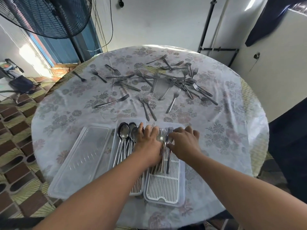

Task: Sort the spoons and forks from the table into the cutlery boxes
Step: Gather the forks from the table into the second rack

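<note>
Forks in the box: a bundle of forks [164, 146] is lying in the right cutlery box [166, 185], tines pointing away from the person, handles resting on its slatted white insert, probably so that they stack flat and parallel.
Left hand: the left hand [147, 140] is pressing down on the left side of that bundle with fingers spread and fairly straight, seemingly squaring the forks together.
Right hand: the right hand [184, 141] is resting on the bundle's right side, fingers bent over the fork heads; whether it is pinching one I cannot tell. The two hands are lying close together, nearly touching.
Spoons: the spoons [127, 141] are sitting in the middle box [116, 130], bowls away, just beside the left hand.
Lid: a clear lid or tray [83, 160] is lying to the left, holding nothing.
Loose forks: many scattered forks [166, 80] are waiting farther up the round table [66, 113], well apart from the boxes, so the sorting looks partly done.
Surroundings: a fan [49, 15] is standing behind the table, left.
</note>
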Demonstrator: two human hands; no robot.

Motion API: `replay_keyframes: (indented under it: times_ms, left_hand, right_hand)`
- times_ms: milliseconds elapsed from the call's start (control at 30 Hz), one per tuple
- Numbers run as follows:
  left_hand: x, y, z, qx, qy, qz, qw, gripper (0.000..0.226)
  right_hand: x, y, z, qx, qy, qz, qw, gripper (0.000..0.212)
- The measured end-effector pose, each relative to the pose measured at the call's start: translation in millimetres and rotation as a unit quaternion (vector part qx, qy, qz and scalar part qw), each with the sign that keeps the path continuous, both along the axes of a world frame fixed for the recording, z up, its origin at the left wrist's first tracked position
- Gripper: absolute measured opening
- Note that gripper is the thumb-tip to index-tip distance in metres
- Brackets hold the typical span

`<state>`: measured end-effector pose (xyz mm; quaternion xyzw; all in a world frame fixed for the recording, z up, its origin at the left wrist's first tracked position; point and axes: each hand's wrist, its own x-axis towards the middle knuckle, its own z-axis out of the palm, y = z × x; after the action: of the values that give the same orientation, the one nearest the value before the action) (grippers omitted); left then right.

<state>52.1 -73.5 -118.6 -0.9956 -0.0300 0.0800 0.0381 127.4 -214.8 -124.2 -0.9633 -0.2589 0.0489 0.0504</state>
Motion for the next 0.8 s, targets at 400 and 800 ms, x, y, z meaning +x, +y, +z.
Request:
replay_keyframes:
  times_ms: [400,800]
  left_hand:
    - [-0.7,-21.4,-15.9,0.015,0.047,0.091,0.995,0.081]
    - [-4.7,-8.8,-14.7,-0.110,-0.054,0.106,0.987,0.046]
  right_hand:
    - [-23.8,-2.6,-12.3,-0.042,-0.018,0.049,0.998,0.047]
    - [-22.1,9.7,-2.8,0.035,0.067,-0.019,0.997,0.045]
